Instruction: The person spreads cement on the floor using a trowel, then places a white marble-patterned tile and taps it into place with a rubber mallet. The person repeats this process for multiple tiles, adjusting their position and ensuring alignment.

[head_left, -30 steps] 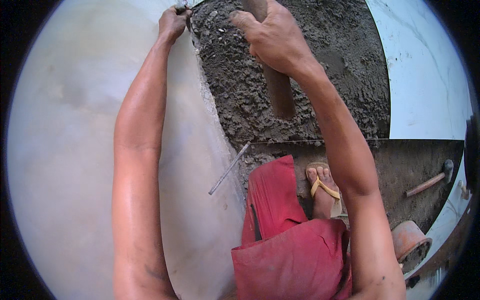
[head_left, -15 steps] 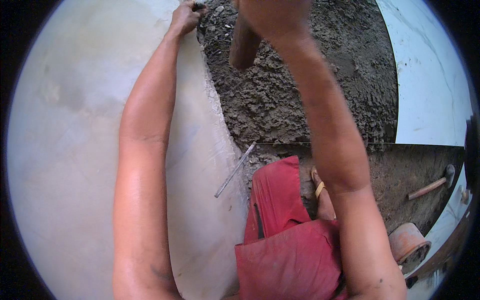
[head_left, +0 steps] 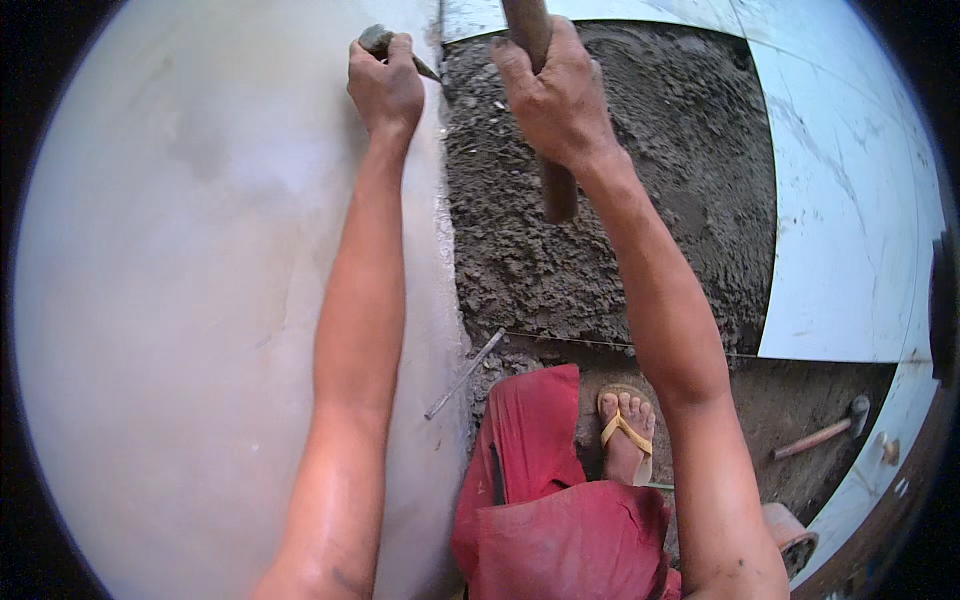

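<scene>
At the top, my left hand (head_left: 388, 100) is closed round a dark, pointed chisel (head_left: 375, 40). Its blunt end shows above my fingers, and its tip points at the rough edge of the smooth pale surface (head_left: 240, 300). My right hand (head_left: 560, 105) grips a thick wooden handle (head_left: 559, 195), raised over the bed of damp grey mortar (head_left: 530, 270). The handle's upper end runs out of the picture, so its head is hidden. The two hands are a short way apart.
Large white tiles (head_left: 845, 260) border the mortar on the right and far side. A thin string (head_left: 570, 341) crosses its near edge beside a metal rod (head_left: 463, 375). A hammer (head_left: 815, 438) and a bucket (head_left: 790, 535) lie at the right. My sandalled foot (head_left: 627, 430) is near.
Both hands appear lower in the view, and more of the mortar and far tiles shows. The chisel and the handle stay in my grip. My foot is in fuller view.
</scene>
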{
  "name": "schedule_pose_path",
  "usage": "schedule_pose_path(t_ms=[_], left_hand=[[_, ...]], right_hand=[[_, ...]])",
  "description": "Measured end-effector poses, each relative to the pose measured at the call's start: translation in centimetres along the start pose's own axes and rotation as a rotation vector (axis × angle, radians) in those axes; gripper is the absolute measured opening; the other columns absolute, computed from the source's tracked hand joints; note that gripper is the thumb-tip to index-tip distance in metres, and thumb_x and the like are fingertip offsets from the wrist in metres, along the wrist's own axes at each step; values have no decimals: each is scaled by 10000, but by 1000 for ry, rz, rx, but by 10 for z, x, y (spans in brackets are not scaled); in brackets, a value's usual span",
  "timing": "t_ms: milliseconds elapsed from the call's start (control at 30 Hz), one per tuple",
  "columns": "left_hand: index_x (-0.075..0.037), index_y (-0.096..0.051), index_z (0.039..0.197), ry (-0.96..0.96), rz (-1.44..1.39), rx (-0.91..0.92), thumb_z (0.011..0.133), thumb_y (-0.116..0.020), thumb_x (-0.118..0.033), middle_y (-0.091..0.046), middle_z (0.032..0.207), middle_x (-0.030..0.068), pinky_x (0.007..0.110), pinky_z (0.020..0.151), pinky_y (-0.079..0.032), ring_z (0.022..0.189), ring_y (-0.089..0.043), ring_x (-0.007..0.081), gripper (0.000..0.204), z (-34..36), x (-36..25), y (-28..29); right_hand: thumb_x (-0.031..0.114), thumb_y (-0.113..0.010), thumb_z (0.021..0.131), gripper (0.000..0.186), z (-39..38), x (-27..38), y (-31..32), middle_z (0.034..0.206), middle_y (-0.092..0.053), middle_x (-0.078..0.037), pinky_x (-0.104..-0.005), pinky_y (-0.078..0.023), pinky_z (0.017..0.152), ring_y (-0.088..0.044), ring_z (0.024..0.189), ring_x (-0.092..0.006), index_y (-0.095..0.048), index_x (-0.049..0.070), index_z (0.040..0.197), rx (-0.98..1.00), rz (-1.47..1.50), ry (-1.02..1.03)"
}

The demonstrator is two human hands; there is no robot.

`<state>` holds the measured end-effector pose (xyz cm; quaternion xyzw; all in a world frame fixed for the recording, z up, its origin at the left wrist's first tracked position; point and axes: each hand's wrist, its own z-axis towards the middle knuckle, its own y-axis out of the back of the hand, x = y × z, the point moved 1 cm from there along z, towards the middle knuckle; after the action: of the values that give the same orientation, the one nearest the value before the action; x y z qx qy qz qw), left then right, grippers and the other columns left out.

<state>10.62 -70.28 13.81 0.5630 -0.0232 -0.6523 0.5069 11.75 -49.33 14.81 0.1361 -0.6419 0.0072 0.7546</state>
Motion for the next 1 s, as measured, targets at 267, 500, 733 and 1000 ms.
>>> schedule_pose_path(t_ms=[267, 500, 733, 1000], left_hand=[[0, -628, 1006, 58, -58, 63, 876, -645, -191, -673, 895, 58, 283, 801, -475, 842, -618, 160, 232, -48, -30, 60], [-8, -637, 1019, 50, -91, 72, 889, -649, -179, -670, 903, 56, 276, 775, -480, 837, -613, 137, 215, -53, -36, 63], [3, -636, 1042, 67, -163, 87, 892, -647, -163, -674, 922, 62, 276, 791, -481, 853, -619, 137, 225, -52, -39, 50], [1, -637, 1030, 61, -203, 63, 887, -659, -159, -672, 931, 51, 274, 813, -475, 885, -613, 127, 215, -54, -35, 63]], right_hand=[[353, -509, 900, 506, 1, -99, -93, 887, -645, -248, -471, -489, 809, -652, 857, -351, -475, -82, 1157, 479, -308, -343], [357, -527, 902, 481, 8, -16, -77, 953, -624, -302, -515, -467, 841, -606, 943, -447, -456, -31, 1179, 183, -75, -215], [307, -535, 881, 494, 4, -110, -102, 1075, -603, -331, -491, -471, 908, -604, 1029, -437, -483, -66, 1200, 451, -275, -491], [326, -541, 894, 416, 3, 6, -76, 902, -626, -330, -521, -488, 795, -610, 919, -488, -492, -58, 1046, -34, 115, -157]])
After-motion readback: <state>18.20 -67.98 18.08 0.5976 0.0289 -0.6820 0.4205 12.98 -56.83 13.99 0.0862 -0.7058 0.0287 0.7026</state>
